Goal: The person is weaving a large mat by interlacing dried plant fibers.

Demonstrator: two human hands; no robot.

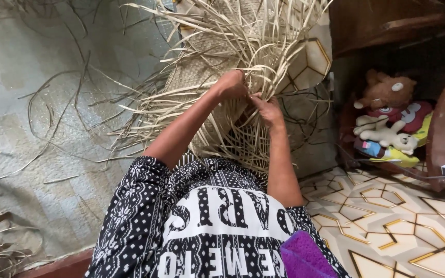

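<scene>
Right of the grip, a brown teddy bear (386, 90) tops a heap of soft toys (390, 135); nearest the camera, a purple cloth (305, 257); left, a grey-green floor mat (32, 128).

The fingers of the left hand (231, 85) and right hand (269, 110) are buried among pale straw strips (243, 46), so their grip cannot be told. The woven mat (202, 72) runs off the top edge. The stuffed toys (387, 113) sit in shadow, partly hidden behind each other.

Matt dry straw mat (202, 72) (floor tiles (387, 221) glossy)
</scene>
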